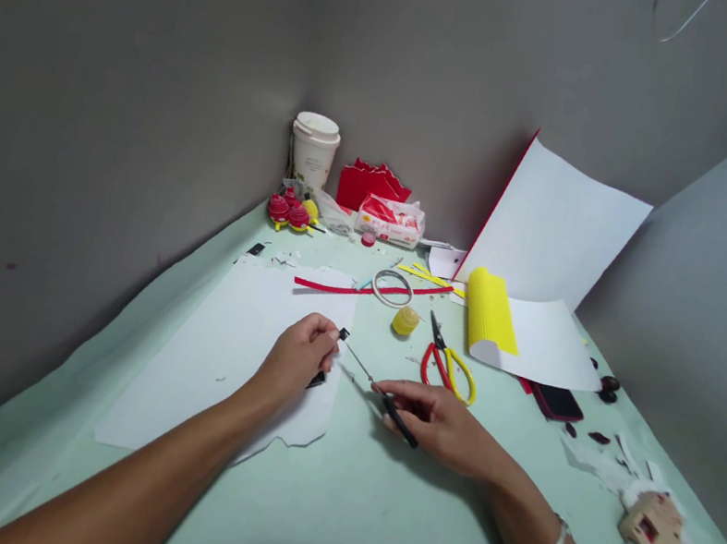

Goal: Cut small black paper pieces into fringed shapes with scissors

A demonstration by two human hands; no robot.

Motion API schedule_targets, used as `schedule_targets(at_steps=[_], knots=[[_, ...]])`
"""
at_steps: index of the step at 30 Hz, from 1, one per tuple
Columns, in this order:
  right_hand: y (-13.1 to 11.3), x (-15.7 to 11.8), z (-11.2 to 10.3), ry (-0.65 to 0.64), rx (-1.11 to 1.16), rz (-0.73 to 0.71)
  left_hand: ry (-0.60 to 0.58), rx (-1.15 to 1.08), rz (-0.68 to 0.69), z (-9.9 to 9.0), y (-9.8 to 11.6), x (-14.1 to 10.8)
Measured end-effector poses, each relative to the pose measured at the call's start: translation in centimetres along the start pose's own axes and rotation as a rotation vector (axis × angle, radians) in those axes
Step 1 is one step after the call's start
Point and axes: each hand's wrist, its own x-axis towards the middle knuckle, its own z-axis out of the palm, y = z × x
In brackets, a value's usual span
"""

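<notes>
Between the thumb and fingertips of my left hand (306, 348) is a small black piece (344, 334) with a fringed-looking end. My right hand (439, 424) is closed around a slim tool with a black handle (399, 419) and a thin metal shaft. The shaft slants up and left, its tip close to the black piece; whether they touch I cannot tell. Another black piece (316, 380) lies under my left hand, partly hidden, on white paper (200, 356). Beyond my right hand rest scissors (446, 362) with red and yellow handles.
A yellow roll (405, 321), tape ring (392, 288) and red strip (332, 288) lie ahead. Behind are a lidded cup (313, 151), red-and-yellow ornaments (290, 212) and a tissue pack (391, 221). At right are yellow corrugated paper (491, 313), a phone (558, 403) and a glue gun (660, 540).
</notes>
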Motion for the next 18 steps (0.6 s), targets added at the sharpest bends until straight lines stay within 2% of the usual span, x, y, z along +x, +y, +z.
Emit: schedule_targets(at_steps=[18], knots=[[-0.21, -0.06, 0.06, 0.000, 0.032, 0.017, 0.003, 0.033, 0.009, 0.10, 0.11, -0.13]])
